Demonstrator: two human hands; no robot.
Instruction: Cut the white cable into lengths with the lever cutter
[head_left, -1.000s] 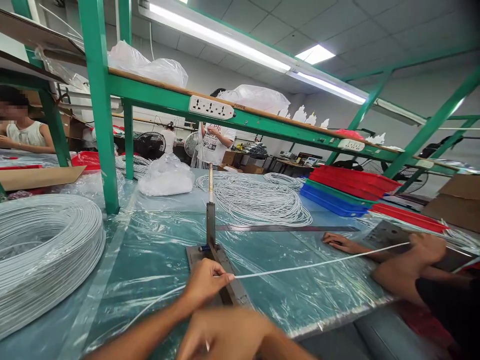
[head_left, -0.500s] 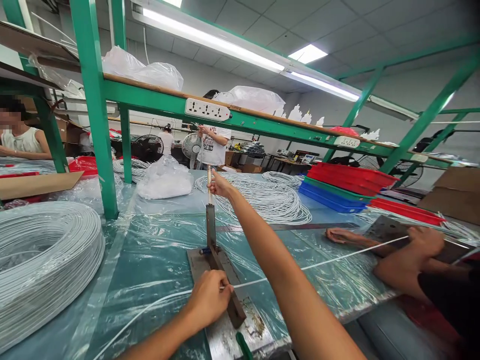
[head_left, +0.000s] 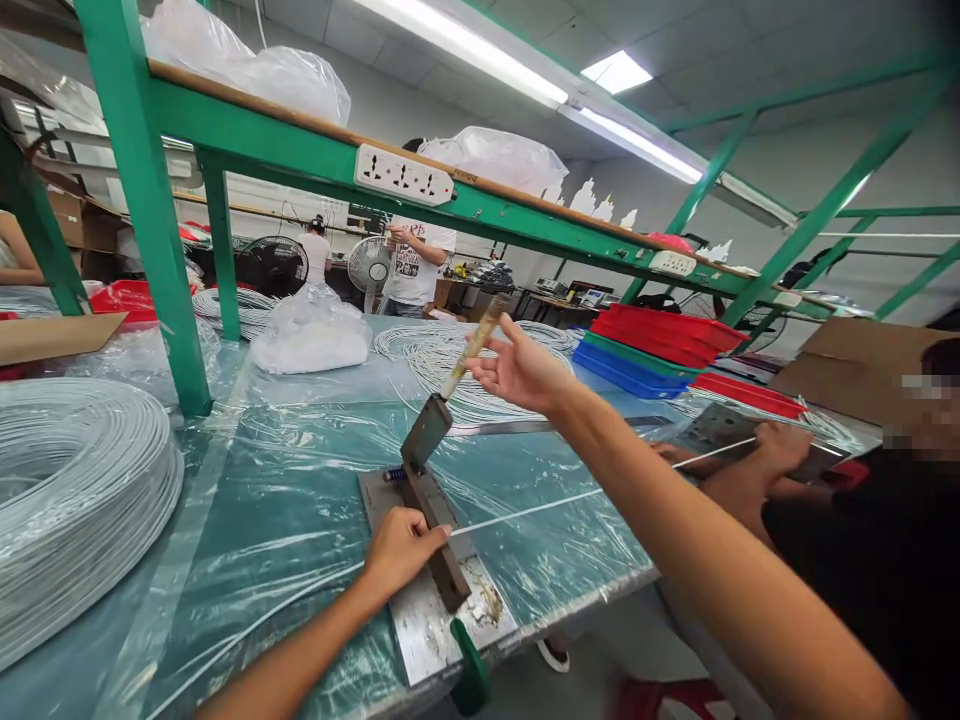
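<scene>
On the bench stands a lever cutter with a metal base plate (head_left: 420, 640) and a dark bar (head_left: 442, 560). Its lever handle (head_left: 476, 350) leans up to the right. My left hand (head_left: 401, 550) is closed in a pinch on a thin white cable (head_left: 517, 515) at the bar. The cable stretches right, passes behind my right forearm and reaches the hands of a co-worker. My right hand (head_left: 525, 370) has its fingers apart and thumb raised, with the fingertips against the lever handle; no firm grip shows.
A large coil of white cable (head_left: 150, 480) lies at the left. Loose cable loops (head_left: 420, 350) and a plastic bag (head_left: 311, 335) are behind the cutter. Stacked trays (head_left: 660, 345) stand back right, near a co-worker's hand (head_left: 784, 445). A green clamp handle (head_left: 469, 665) sticks out at the front edge.
The lever has swung from upright to a rightward lean. My right hand has moved right and loosened from around its handle. My left hand keeps its pinch on the cable; the view has shifted.
</scene>
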